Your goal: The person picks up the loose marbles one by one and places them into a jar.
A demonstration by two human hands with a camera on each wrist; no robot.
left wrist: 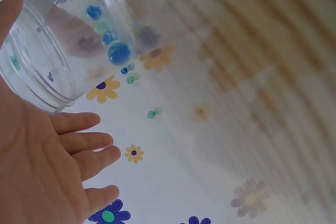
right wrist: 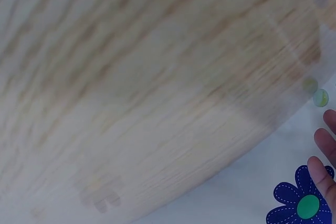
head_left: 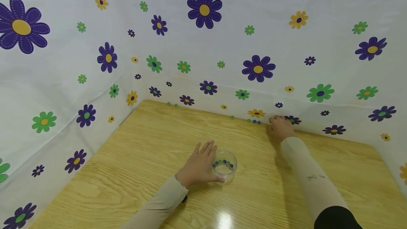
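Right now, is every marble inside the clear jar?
No, a green marble lies by the back edge of the table, well outside the clear jar.

Beyond the jar (head_left: 224, 173) and to its right, the right hand (head_left: 282, 128) hides whatever lies under its fingers; the right wrist view cuts off its palm, so whether it holds anything cannot be told. Also beyond the jar, the marbles (head_left: 254, 121) are too small in the head view to show any pattern. Beside the jar, the left hand (head_left: 199, 165) runs out of the left wrist view, where the tabletop (left wrist: 252, 51) blurs.
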